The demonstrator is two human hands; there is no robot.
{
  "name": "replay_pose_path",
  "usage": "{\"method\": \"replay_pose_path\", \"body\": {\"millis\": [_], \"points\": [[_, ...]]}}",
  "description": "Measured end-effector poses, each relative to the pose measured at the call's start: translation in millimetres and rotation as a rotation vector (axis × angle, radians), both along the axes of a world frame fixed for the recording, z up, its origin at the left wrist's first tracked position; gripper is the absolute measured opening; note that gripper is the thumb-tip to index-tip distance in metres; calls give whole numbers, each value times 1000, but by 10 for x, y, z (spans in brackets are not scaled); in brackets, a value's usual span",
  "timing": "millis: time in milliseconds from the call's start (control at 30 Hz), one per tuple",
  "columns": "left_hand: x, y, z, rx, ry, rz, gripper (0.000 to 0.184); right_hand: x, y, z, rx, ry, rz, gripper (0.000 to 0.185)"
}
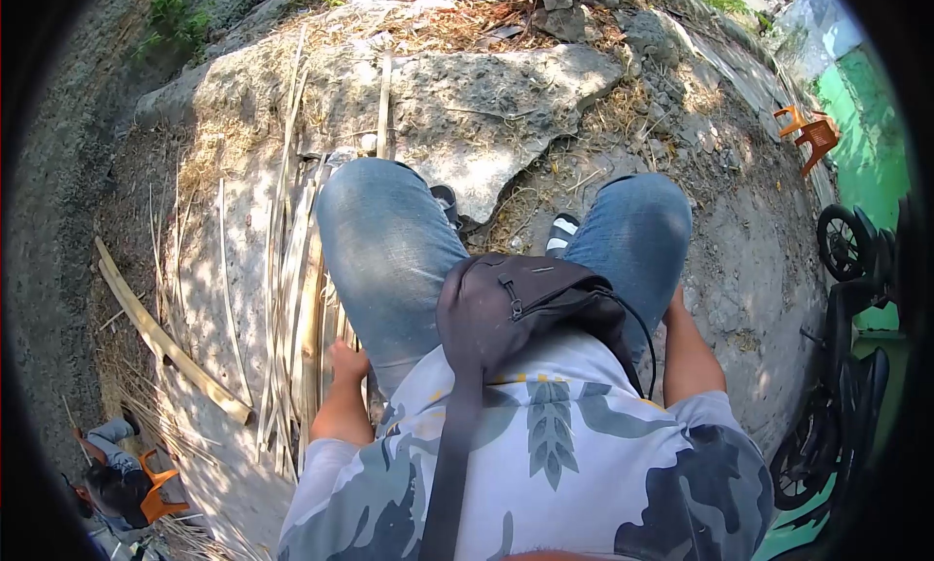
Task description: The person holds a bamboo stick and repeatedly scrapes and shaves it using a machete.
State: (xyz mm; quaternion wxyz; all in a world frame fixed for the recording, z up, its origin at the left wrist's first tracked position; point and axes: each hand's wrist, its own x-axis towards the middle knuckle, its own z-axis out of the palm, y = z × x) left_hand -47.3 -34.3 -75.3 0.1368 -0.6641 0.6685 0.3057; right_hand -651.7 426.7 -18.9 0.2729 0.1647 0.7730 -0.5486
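I sit with knees apart, in jeans (389, 250) and a camouflage-print shirt, a dark bag (525, 298) strapped across my lap. My left hand (347, 360) hangs low beside my left thigh, near long split bamboo strips (282, 318) and a thicker bamboo pole (311, 298) on the ground. Its fingers look curled in; whatever they may hold is hidden. My right hand (674, 306) is down beside my right thigh, mostly covered by the leg, so its fingers do not show. Sandals show on my feet between the knees.
A curved bamboo piece (165, 337) lies to the left. A broken concrete slab (467, 104) is ahead. At the lower left, another person (117, 483) is by an orange chair (159, 493). On the right stand another orange chair (809, 135), motorbikes (837, 366) and a green wall (861, 133).
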Motion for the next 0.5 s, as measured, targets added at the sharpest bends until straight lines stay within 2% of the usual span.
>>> {"method": "replay_pose_path", "body": {"millis": [67,133,167,233,267,333,400,467,500], "points": [[211,-71,-722,74,92,-23,75,52,-170,405,127,105,19,62],[420,-50,-1448,-2,144,-40,63,23,-328,757,122,198,-6,65],[411,-14,-1535,18,275,202,59,-5,-417,890,119,243,-19,67],[319,15,-1577,19,371,375,55,-170,-524,1090,83,410,-27,64],[287,28,-1485,-5,339,306,54,-257,-577,1190,64,492,-31,62],[237,65,-1254,-23,268,203,53,-425,-666,1464,-65,436,-63,51],[48,84,-868,-19,158,95,50,-432,-915,1788,-129,544,-80,47],[-298,129,-67,-42,-21,-88,44,-343,-1244,2086,-161,639,-63,43],[-388,145,162,-61,-127,-196,40,-289,-1425,2210,-162,682,-37,41]]}}
